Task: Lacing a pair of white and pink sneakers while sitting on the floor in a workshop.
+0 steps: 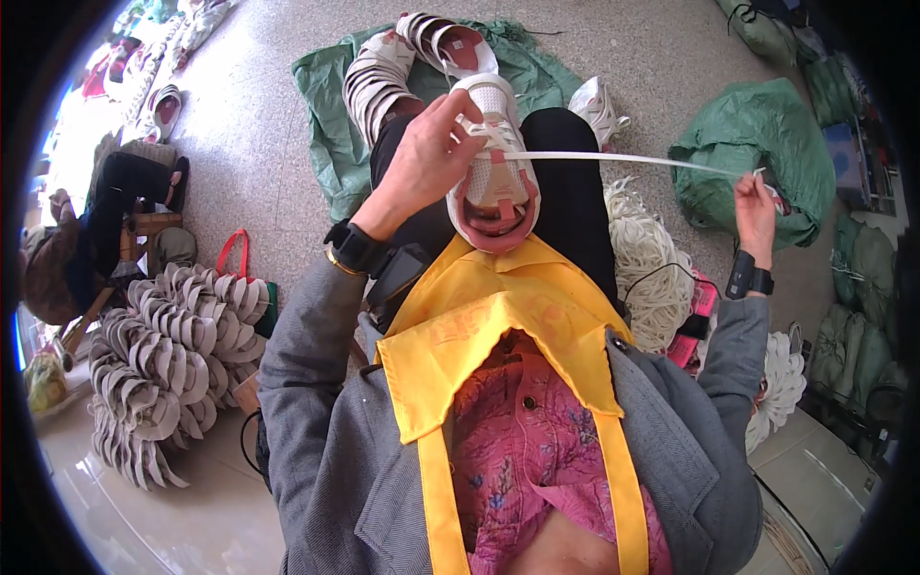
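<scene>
Biggest thing first: that green plastic sheet [331, 105] is spread on the floor ahead of your left grip. Your yellow apron [508, 287] sits nearer to you than either grip. The stack of curved grey-white pieces [172, 359] is well off to the left of your left grip, and the green sack [752, 115] is just beyond your right grip. There's a heap of pale cords [647, 273] between the grips, a bit nearer you. The white and pink shoe [498, 182] is right beside your left grip, between your legs, toe pointing away. Your left grip [426, 158] is curled at its lacing; can't tell if it's pinching anything. Your right grip [755, 211], way out right, pinches the white lace [613, 156] stretched from the shoe.
</scene>
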Available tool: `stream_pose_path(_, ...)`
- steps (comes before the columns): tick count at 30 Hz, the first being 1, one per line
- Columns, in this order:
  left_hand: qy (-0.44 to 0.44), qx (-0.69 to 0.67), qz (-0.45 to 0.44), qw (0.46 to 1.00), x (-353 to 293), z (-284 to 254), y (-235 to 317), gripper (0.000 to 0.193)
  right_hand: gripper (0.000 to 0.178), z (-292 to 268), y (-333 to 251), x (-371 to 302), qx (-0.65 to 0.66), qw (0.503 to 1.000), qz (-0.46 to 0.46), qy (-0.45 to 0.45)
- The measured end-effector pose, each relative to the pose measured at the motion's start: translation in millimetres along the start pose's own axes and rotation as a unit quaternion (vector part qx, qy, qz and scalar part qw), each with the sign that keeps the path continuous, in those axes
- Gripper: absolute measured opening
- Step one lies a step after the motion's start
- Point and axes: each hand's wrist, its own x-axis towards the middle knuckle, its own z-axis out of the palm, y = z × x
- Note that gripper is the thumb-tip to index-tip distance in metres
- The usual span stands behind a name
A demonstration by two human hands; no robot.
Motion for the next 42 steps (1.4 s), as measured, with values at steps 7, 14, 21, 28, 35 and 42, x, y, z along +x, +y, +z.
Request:
stream_pose_path(7,0.021,0.101,0.085,0.991,11,9,-19,0.024,0.022,19,53,-22,-0.316,0.940,0.014,0.127)
stream_pose_path(14,0.034,0.217,0.210,0.953,11,-2,6,0.017,0.020,120,133,-19,-0.537,0.842,-0.050,0.005)
stream_pose_path(21,-0.027,0.268,0.110,0.957,-17,-6,15,0.020,0.011,255,180,-35,-0.541,0.810,-0.094,-0.206)
stream_pose_path(28,-0.074,-0.117,-0.013,0.990,-20,-21,17,0.014,0.015,280,186,-31,-0.543,0.790,-0.081,-0.273)
stream_pose_path(35,-0.051,-0.209,-0.047,0.976,-15,-37,33,0.010,0.032,326,201,-23,-0.390,0.822,0.134,-0.392)
stream_pose_path(42,-0.009,-0.247,-0.066,0.967,-22,-55,9,0.005,0.037,275,155,-13,-0.360,0.889,0.098,-0.266)
